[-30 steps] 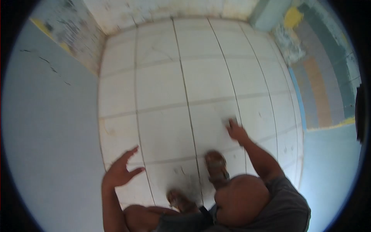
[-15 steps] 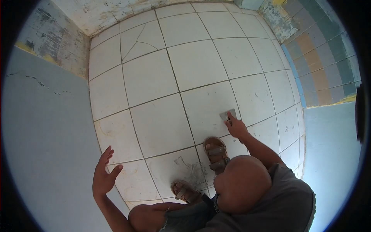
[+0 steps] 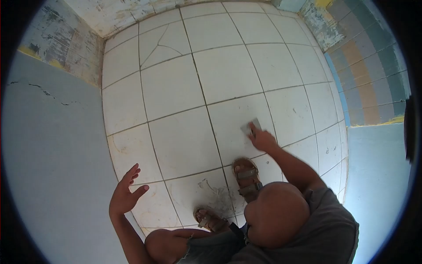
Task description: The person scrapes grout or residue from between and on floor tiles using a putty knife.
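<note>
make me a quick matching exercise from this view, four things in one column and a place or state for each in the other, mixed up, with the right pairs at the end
1. flat grey tool
2. left hand
3. cracked tile
4. striped wall section

A. toward the upper left
B. held in the right hand
C. at the right side
D. open, holding nothing

Pairs: 1-B, 2-D, 3-A, 4-C

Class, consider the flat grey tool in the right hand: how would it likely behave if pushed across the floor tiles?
The flat grey tool looks stiff, since its visible edges appear straight. It is probably light, being smaller than the right hand. Its flat shape suggests sliding over the tiles rather than rolling.
</note>
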{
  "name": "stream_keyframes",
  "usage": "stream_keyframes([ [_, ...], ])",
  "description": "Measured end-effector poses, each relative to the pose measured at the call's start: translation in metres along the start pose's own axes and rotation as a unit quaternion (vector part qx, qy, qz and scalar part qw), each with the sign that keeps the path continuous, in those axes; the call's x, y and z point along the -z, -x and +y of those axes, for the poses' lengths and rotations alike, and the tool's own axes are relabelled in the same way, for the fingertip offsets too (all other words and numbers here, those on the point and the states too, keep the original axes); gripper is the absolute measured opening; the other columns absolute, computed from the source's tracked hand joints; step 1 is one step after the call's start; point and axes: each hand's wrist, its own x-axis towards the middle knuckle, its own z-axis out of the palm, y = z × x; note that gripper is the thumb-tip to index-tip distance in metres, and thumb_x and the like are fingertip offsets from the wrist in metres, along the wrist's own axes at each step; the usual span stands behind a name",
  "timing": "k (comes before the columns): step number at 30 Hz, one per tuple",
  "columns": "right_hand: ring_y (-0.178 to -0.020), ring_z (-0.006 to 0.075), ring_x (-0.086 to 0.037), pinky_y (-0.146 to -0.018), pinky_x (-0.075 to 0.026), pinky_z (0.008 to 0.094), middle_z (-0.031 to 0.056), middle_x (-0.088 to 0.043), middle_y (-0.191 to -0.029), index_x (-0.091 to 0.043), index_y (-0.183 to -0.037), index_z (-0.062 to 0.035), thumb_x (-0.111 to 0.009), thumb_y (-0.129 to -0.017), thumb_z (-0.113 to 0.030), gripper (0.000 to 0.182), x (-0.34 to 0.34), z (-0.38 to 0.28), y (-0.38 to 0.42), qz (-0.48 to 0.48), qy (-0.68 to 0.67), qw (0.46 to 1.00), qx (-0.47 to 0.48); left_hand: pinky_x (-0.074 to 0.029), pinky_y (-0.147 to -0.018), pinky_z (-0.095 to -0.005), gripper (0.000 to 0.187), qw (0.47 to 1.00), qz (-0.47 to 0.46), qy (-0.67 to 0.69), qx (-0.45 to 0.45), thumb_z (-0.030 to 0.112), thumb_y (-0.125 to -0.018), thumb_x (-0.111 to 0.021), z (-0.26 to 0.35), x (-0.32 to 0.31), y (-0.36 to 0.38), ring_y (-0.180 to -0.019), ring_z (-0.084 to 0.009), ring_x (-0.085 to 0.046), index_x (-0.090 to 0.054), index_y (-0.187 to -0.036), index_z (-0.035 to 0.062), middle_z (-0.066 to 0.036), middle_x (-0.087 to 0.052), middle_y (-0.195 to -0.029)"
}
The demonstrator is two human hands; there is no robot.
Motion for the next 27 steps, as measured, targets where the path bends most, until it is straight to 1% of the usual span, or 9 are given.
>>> stream_keyframes([
  [2,-0.121,0.0534,-0.069,-0.105,-0.056,0.061,0.029,-0.073,-0.132,-0.033,-0.172,-0.0257,-0.058,-0.108,-0.048,0.072,0.024,-0.013,-0.043,0.052,-0.011,0.998,0.04,-0.043,-0.123,-0.048,0.087,0.999,-0.024,-0.022,0.005,0.023,-0.094,-0.088,0.005,-0.002,-0.002,-0.149,-0.0329,-0.055,-0.044,-0.168,0.012,-0.019,-0.059,-0.16],
  [4,-0.124,0.0526,-0.068,-0.105,-0.056,0.0601,0.0289,-0.072,-0.134,-0.036,-0.171,-0.0226,-0.057,-0.109,-0.048,0.07,0.05,-0.029,-0.068,0.047,-0.037,0.998,0.029,-0.044,-0.122,-0.0482,0.087,0.999,0.017,0.005,-0.028,0.023,-0.094,-0.089,0.012,-0.005,-0.007,-0.148,-0.0331,-0.056,-0.044,-0.168,0.012,-0.019,-0.06,-0.159],
  [9,-0.128,0.0501,-0.068,-0.111,-0.053,0.0592,0.0277,-0.071,-0.138,-0.034,-0.173,-0.0206,-0.055,-0.11,-0.049,0.072,0.032,-0.038,-0.015,-0.005,0.005,1.0,0.004,-0.044,-0.122,-0.0483,0.088,0.999,0.027,-0.032,-0.035,0.018,-0.092,-0.089,0.01,0.003,0.021,-0.148,-0.0341,-0.056,-0.045,-0.167,0.0101,-0.019,-0.059,-0.16],
  [11,-0.127,0.0502,-0.068,-0.109,-0.054,0.0594,0.0275,-0.071,-0.138,-0.037,-0.171,-0.019,-0.055,-0.11,-0.049,0.071,0.032,-0.043,-0.028,0.012,0.01,1.0,0.008,-0.043,-0.123,-0.048,0.088,1.0,0.026,-0.002,0.017,0.017,-0.092,-0.088,0.003,0.006,0.033,-0.146,-0.0319,-0.058,-0.044,-0.169,0.013,-0.016,-0.061,-0.159],
  [14,-0.126,0.0495,-0.068,-0.106,-0.055,0.0607,0.0277,-0.071,-0.138,-0.045,-0.165,-0.0154,-0.056,-0.108,-0.049,0.067,0.062,-0.063,-0.074,0.04,-0.057,0.997,0.019,-0.043,-0.124,-0.0488,0.087,0.998,0.044,-0.029,-0.027,0.015,-0.093,-0.086,0.012,0.009,0.026,-0.147,-0.0331,-0.057,-0.043,-0.169,0.0125,-0.016,-0.06,-0.161],
  [19,-0.131,0.052,-0.066,-0.113,-0.052,0.0591,0.0278,-0.07,-0.141,-0.033,-0.174,-0.0225,-0.056,-0.109,-0.05,0.074,0.009,-0.035,-0.024,0.01,-0.014,1.0,0.005,-0.041,-0.124,-0.0481,0.082,0.996,0.063,-0.007,-0.065,0.016,-0.095,-0.086,0.036,0.009,0.028,-0.149,-0.0328,-0.055,-0.047,-0.166,0.0108,-0.019,-0.059,-0.161],
  [22,-0.129,0.0528,-0.066,-0.112,-0.052,0.0593,0.0288,-0.071,-0.139,-0.035,-0.172,-0.0191,-0.057,-0.109,-0.048,0.073,0.015,-0.043,-0.02,-0.001,-0.016,1.0,-0.011,-0.042,-0.124,-0.0471,0.082,0.996,0.07,-0.006,-0.057,0.015,-0.093,-0.087,0.018,0.012,0.027,-0.147,-0.0329,-0.057,-0.049,-0.165,0.0094,-0.019,-0.06,-0.159],
  [25,-0.125,0.0541,-0.067,-0.111,-0.053,0.0592,0.0299,-0.071,-0.136,-0.04,-0.169,-0.0141,-0.057,-0.109,-0.046,0.07,0.033,-0.042,-0.069,0.076,-0.04,0.995,0.06,-0.043,-0.123,-0.0454,0.083,0.993,0.085,-0.066,-0.046,0.012,-0.091,-0.088,0.036,0.007,0.023,-0.146,-0.0319,-0.058,-0.049,-0.165,0.008,-0.018,-0.061,-0.159],
  [27,-0.124,0.0539,-0.067,-0.11,-0.053,0.0591,0.0304,-0.072,-0.134,-0.044,-0.165,-0.0095,-0.056,-0.109,-0.044,0.067,0.053,-0.053,-0.068,0.029,-0.048,0.998,0.038,-0.043,-0.123,-0.0451,0.081,0.99,0.093,-0.007,-0.109,0.012,-0.092,-0.087,0.051,0.004,0.023,-0.146,-0.0309,-0.057,-0.049,-0.164,0.0072,-0.016,-0.061,-0.159],
])
